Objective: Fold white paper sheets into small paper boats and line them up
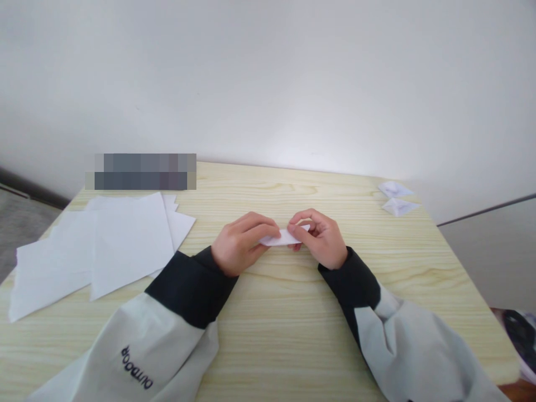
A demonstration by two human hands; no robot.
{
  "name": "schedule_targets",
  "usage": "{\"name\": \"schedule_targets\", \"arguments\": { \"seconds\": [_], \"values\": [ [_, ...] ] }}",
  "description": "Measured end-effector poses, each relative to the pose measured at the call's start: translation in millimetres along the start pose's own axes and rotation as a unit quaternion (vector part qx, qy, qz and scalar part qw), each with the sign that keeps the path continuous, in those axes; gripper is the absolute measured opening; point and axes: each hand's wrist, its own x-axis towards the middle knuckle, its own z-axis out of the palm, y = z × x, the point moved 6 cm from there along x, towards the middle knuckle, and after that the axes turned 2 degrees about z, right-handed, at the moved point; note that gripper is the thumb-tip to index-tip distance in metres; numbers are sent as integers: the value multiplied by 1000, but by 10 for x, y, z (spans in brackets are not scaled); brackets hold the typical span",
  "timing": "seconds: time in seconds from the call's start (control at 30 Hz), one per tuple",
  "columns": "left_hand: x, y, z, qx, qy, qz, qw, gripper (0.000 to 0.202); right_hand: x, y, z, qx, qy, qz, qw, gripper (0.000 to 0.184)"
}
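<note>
The left grip (240, 243) and right grip (320, 240) meet fingertip to fingertip, apparently both pinching.

Layout around the folded paper on the table

The folded paper (285, 238) lies at mid-table (285, 335), with the left hand (240, 244) on its left end and the right hand (321, 239) on its right end. Loose sheets (104, 248) overlap well to its left. Well to its right and behind it, by the far right corner, sits the nearer folded piece (400, 206), with the farther folded piece (393, 189) just behind that.
</note>
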Motion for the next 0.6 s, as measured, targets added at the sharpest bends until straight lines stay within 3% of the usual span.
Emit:
{"name": "schedule_targets", "arguments": {
  "seconds": [0.17, 0.37, 0.6],
  "values": [
    [4, -30, -44, -20, 31, -26, 999, 8, -42, -97, 27, -94, -18, -88, 992, 17],
    [14, -67, -54, -15, 28, -80, 996, 8, -108, -339, 67, -231, 8, -230, 945, 9],
    [20, -21, -52, -21, 41, -41, 998, 8, -155, -416, 105, -276, 19, -298, 914, 8]
  ]
}}
